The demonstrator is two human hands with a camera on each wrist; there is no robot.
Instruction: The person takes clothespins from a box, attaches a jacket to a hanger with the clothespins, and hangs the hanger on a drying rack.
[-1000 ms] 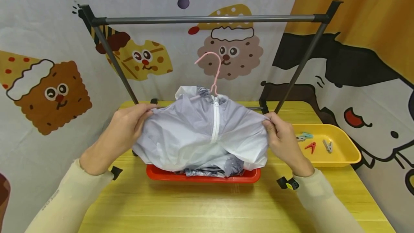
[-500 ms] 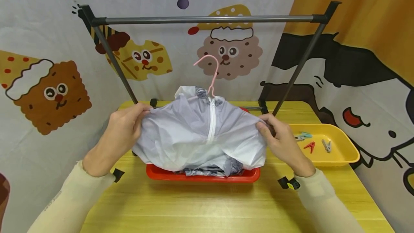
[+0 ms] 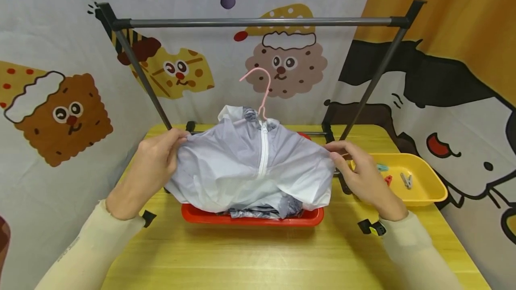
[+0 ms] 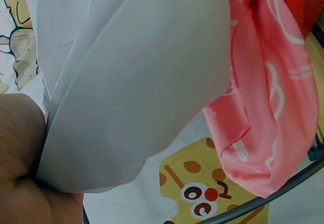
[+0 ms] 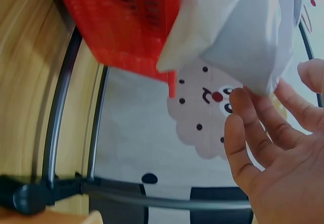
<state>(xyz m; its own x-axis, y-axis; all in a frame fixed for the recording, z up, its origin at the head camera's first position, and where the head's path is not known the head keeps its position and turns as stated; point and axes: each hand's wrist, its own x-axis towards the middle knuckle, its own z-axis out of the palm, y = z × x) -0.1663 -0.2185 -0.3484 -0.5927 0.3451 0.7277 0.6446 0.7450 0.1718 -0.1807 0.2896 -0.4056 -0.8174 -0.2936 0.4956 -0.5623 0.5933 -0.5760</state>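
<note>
A grey-white zip jacket (image 3: 225,160) hangs spread on a pink hanger (image 3: 268,88), its hook pointing up from the collar. My left hand (image 3: 155,164) pinches the jacket's shoulder at the left, next to the hanger's end. At the opposite shoulder my right hand (image 3: 363,176) has its fingers loosely extended. In the right wrist view the thumb stands apart from the fingers (image 5: 266,125), and the fingertips lie at the jacket's edge. Below the jacket is a red basket (image 3: 254,221) with patterned cloth inside. Pink cloth (image 4: 268,97) with white lines hangs beside the jacket in the left wrist view.
A dark metal rack with a top bar (image 3: 258,23) stands behind the basket. To the right, a yellow tray (image 3: 427,196) holds several clothespins (image 3: 407,181). Everything stands on a wooden table (image 3: 242,258), with a cartoon-printed curtain (image 3: 225,61) behind.
The hanger hook and zip have shifted slightly left. My right hand has loosened from its pinch on the shoulder and moved a little right; my left hand keeps its pinch.
</note>
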